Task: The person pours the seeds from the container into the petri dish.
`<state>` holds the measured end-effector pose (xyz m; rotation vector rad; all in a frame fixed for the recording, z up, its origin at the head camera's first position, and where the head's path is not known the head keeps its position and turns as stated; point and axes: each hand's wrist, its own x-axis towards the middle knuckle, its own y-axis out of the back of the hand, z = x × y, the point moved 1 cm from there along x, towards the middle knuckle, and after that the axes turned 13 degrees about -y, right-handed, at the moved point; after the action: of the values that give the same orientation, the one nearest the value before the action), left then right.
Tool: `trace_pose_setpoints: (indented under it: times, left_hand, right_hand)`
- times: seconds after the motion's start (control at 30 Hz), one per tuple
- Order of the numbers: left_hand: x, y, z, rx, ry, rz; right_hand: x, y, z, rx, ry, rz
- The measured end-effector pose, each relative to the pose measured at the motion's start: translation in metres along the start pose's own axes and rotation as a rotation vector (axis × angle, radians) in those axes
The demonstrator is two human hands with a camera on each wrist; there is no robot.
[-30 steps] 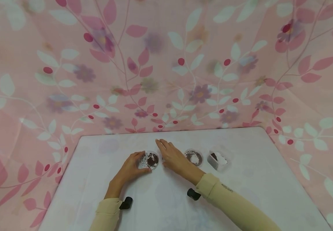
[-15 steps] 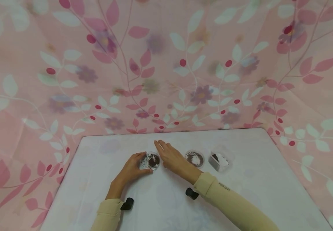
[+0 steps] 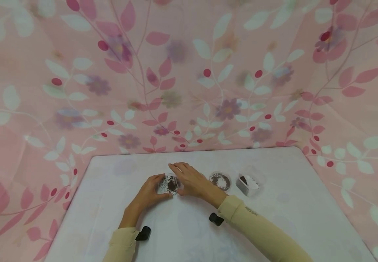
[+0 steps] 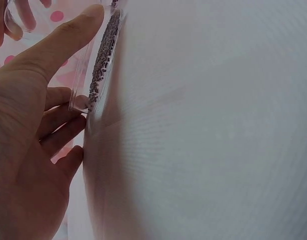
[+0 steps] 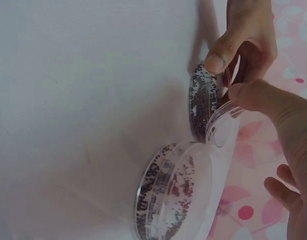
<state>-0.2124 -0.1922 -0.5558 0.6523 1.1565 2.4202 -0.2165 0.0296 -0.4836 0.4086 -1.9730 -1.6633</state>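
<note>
A clear round dish (image 3: 168,185) with dark brown and white granules stands on the white table. My left hand (image 3: 148,191) grips it from the left, thumb at the near side and fingers at the far side. In the right wrist view, my right hand (image 5: 281,107) pinches a clear round lid (image 5: 221,125) by its edge. The lid is tilted at the right side of the dish; whether it touches the rim I cannot tell. In the left wrist view, the layer of dark granules (image 4: 104,57) shows through the dish's side wall.
To the right stands a second clear round dish (image 3: 220,181) with a brown ring around white granules. Beyond it is a clear plastic tub (image 3: 248,185) with white granules and something dark. Floral pink cloth (image 3: 189,72) hangs behind the table (image 3: 176,233).
My right hand has moved left and slightly nearer, bringing the lid to the right edge of the held dish. The left hand keeps its grip in the same place.
</note>
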Motion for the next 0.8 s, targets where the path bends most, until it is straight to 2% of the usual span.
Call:
trace_pose_setpoints:
  times: [0.3,0.5,0.8]
  left_hand:
    - [-0.003,0.002,0.001,-0.01,-0.024,0.002]
    - [-0.003,0.004,0.003,-0.009,-0.033,0.005]
    - [-0.003,0.005,0.0,-0.031,-0.057,-0.002]
  right_hand:
    - [0.005,-0.015,-0.002,0.125,0.041,0.021]
    - [0.007,-0.017,-0.005,0.14,0.045,0.031]
    - [0.013,-0.017,-0.011,0.161,0.039,-0.02]
